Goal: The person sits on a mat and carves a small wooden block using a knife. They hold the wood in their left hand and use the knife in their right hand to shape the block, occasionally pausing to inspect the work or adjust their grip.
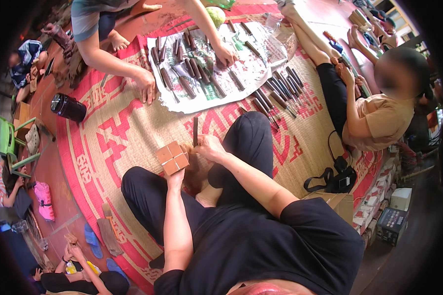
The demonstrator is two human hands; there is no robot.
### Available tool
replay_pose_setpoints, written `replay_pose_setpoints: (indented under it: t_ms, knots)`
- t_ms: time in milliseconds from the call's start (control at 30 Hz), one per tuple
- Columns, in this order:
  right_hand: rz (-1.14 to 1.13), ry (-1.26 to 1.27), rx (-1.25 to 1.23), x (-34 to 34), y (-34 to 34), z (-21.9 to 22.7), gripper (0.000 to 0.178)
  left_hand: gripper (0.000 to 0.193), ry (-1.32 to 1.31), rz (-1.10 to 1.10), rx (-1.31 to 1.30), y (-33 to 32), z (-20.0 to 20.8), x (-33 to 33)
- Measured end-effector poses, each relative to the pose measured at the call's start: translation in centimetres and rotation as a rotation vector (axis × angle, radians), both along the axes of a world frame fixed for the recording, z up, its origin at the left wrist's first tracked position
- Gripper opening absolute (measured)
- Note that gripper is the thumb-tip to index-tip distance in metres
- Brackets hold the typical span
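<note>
My left hand (175, 178) grips a square brown wooden block (173, 156) from below, its upper face tilted up. Pale lines cross on that face and divide it into quarters. Just to the right, my right hand (210, 148) is closed round a slim dark tool (195, 129), which stands upright and apart from the block. Its lower end is hidden by my fingers, so I cannot tell its exact kind. Beyond my knees, several carving tools with dark handles (197, 69) lie on a white printed sheet (182, 104), and more tools (280, 91) lie beside it on the mat.
I sit cross-legged on a red and straw-coloured mat (113, 147). Across from me, a person's hands (225, 53) reach onto the sheet. Another person (379, 113) sits at the right. A black jar (69, 107) stands at the left; a black bag (340, 181) lies at the right.
</note>
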State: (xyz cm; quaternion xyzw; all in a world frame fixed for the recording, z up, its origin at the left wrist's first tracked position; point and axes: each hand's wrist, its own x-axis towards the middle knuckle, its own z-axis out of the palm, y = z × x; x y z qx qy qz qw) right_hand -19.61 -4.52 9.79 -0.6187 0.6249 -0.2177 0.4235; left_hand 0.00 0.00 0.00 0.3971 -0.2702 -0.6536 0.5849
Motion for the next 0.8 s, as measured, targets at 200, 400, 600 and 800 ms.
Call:
replay_pose_setpoints:
  t_ms: [200,400,600,800]
  knots:
    - [-0.01,-0.022,-0.161,0.5,-0.3,-2.1,0.019,0.053,0.018,0.016,0.013,-0.2,-0.6,-0.1]
    - [-0.023,-0.029,0.021,0.0,-0.2,-0.8,0.024,0.055,0.004,0.06,0.107,0.1,-1.2,-0.1]
    - [-0.028,0.009,-0.064,0.1,0.2,0.3,0.025,0.049,-0.043,0.048,0.041,0.1,0.1,-0.6]
    - [0.005,0.044,-0.153,0.2,0.0,-3.0,0.019,0.046,-0.392,-0.002,-0.007,0.0,0.5,-0.3]
